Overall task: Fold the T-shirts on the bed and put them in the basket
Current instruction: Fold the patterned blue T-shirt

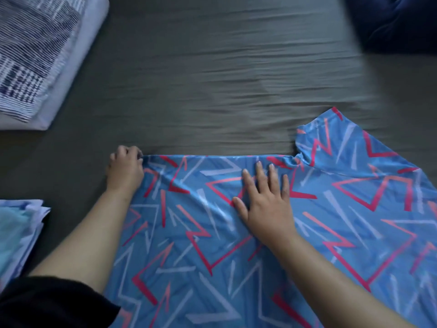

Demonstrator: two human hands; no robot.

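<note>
The T-shirt (260, 245), blue with red and white zigzags, lay spread on the bed (212, 79) directly in front of us, its far edge running left to right and one sleeve (331, 143) jutting away at the right. We judged the fabric thin, slick and limp: it showed a sheen and rucked into soft ridges between the hands, so it would likely slide on itself and hold no crease unaided. Best holds looked to be the corners and hems, pinched, with the flat of a palm to pin the body while an edge is drawn taut.

Left hand (125, 169): fingers curled, pinching the far left corner of the shirt, forearm reaching forward over the bed. Right hand (264, 200): flat, fingers straight and slightly spread, pressing on the cloth near the far edge, holding nothing. A black sleeve (47, 304) showed at the near left.

A folded pale pile (19, 233) sat at the left edge, a striped folded stack (35, 55) at the far left, something dark blue (397, 22) at the far right. No basket in view. The frame was motion-blurred.
</note>
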